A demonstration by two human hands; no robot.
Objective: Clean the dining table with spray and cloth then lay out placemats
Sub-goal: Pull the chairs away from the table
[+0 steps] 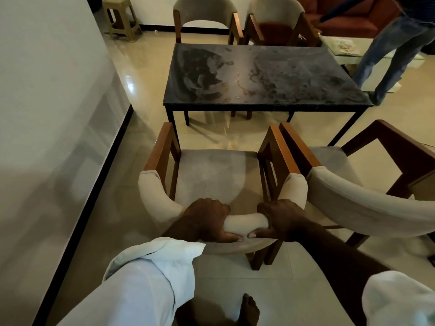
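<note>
The dining table (263,74) has a dark, mottled stone top on black legs and stands ahead of me with nothing on it. Between me and the table is a chair (211,170) with a grey seat, wooden arms and a curved beige padded backrest. My left hand (207,220) and my right hand (280,218) both grip the top of that backrest, side by side, thumbs toward me. No spray bottle, cloth or placemat is in view.
A second matching chair (348,196) stands close on the right, touching the first. Two more chairs (207,17) sit beyond the table. A white wall (47,90) runs along the left. A person in jeans (390,50) stands at the table's far right. A plastic stool (120,17) is far left.
</note>
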